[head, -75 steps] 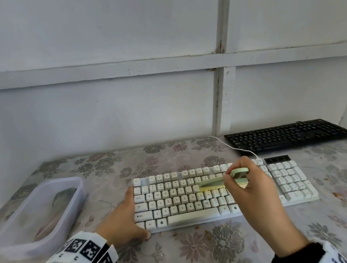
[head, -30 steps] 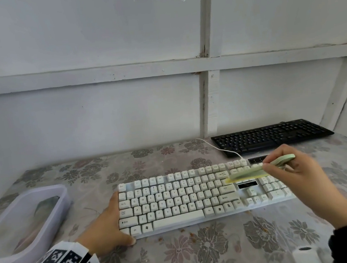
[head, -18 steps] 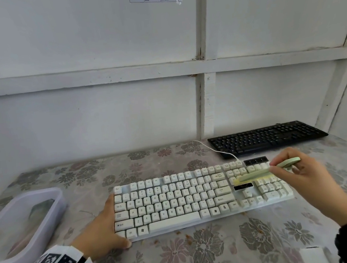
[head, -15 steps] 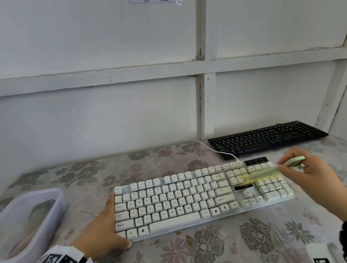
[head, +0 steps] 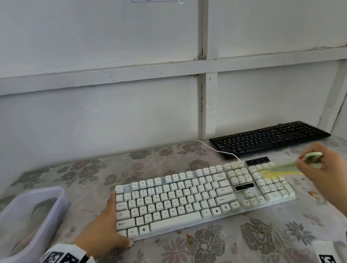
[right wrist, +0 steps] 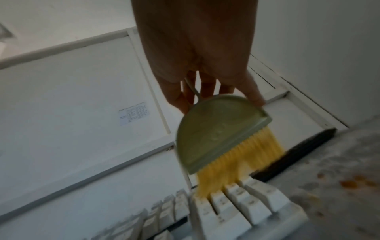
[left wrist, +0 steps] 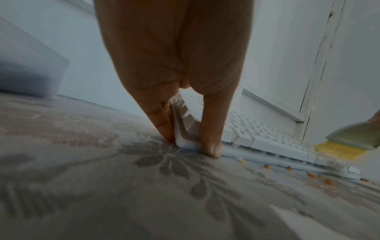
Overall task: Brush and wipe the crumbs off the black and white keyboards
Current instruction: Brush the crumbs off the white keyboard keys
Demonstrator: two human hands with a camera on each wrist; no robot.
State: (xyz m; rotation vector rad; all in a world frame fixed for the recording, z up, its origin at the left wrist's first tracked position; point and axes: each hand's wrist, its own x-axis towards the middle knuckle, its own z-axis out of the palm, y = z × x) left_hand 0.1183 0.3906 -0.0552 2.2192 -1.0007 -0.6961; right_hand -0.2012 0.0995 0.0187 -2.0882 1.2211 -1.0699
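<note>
The white keyboard (head: 196, 195) lies in the middle of the flowered table. My left hand (head: 105, 226) braces its front left corner, straight fingers (left wrist: 162, 126) against the left side and thumb against the front edge. My right hand (head: 322, 171) grips the handle of a small pale green brush (head: 283, 170). Its yellow bristles (right wrist: 236, 162) touch the number pad keys (right wrist: 236, 207) at the right end, blurred by motion. The black keyboard (head: 269, 137) lies behind, at the back right near the wall.
Orange crumbs (left wrist: 308, 174) are scattered on the cloth along the white keyboard's front edge and to its right (head: 313, 193). A translucent plastic tub (head: 61, 194) with a cloth inside stands at the left. A white cable (head: 219, 151) runs to the wall.
My right hand has carried the brush rightward along the white keyboard, from the letter keys to the number pad. The left hand has stayed at the front left corner.
</note>
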